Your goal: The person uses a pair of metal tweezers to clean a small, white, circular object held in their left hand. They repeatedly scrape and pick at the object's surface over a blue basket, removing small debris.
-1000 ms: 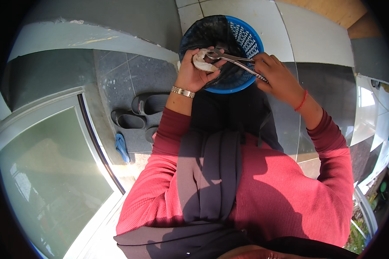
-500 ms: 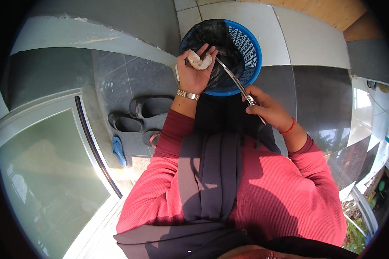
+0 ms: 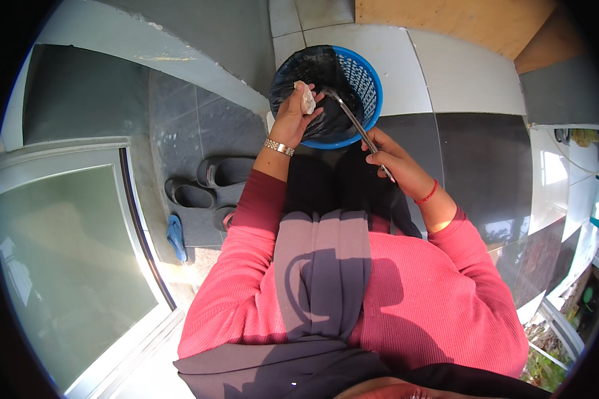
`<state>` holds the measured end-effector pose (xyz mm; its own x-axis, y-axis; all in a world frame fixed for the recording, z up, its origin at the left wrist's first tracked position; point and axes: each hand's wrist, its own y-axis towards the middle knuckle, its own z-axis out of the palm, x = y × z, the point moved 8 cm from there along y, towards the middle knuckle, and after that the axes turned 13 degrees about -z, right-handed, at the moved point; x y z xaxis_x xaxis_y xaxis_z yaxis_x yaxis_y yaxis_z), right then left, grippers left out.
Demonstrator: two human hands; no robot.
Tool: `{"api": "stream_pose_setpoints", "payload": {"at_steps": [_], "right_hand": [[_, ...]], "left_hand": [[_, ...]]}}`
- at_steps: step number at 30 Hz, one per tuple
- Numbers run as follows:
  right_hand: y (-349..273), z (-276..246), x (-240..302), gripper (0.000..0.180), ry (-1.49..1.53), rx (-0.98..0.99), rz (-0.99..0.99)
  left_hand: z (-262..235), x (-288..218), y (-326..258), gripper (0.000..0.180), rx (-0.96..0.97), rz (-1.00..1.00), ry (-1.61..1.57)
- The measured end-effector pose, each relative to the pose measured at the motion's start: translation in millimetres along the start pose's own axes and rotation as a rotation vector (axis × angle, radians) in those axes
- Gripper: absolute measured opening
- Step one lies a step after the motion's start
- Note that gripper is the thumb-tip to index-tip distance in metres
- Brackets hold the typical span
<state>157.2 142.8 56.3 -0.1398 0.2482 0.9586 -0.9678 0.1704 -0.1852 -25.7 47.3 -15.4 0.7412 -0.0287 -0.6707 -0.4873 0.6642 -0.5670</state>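
1. Pale wad (image 3: 307,98) pinched in left hand (image 3: 291,120), over black-lined blue basket (image 3: 373,86).
2. Metal tongs (image 3: 353,120) clasped by right hand (image 3: 389,154), tips near wad.
3. Judged mid-transfer; next, steadying wad for a tong grip.

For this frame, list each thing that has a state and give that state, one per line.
Left hand: closed around a pale lump, held over the basket.
Right hand: gripping a metal tool, its tip over the basket.
Blue basket: upright on the floor, lined with a black bag.
Sandals: lying unworn on the dark tiles.
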Motion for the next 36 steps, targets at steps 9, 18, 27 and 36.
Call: {"api": "stream_pose_setpoints", "payload": {"at_steps": [9, 18, 27, 36], "right_hand": [[-6, -3, -4, 0.016, 0.018, 0.164, 0.044], [-15, 9, -14, 0.029, 0.829, 0.284, 0.202], [-3, 14, -17, 0.035, 1.077, 0.297, 0.278], [8, 18, -18, 0.035, 1.12, 0.299, 0.31]], "left_hand": [[11, 6, 1, 0.048, 0.043, 0.126, -0.046], [14, 18, -4, 0.054, 0.067, 0.122, -0.295], [10, 2, 0, 0.055, -0.138, 0.28, -0.033], [-1, -19, -2, 0.047, -0.262, 0.458, 0.183]]}}
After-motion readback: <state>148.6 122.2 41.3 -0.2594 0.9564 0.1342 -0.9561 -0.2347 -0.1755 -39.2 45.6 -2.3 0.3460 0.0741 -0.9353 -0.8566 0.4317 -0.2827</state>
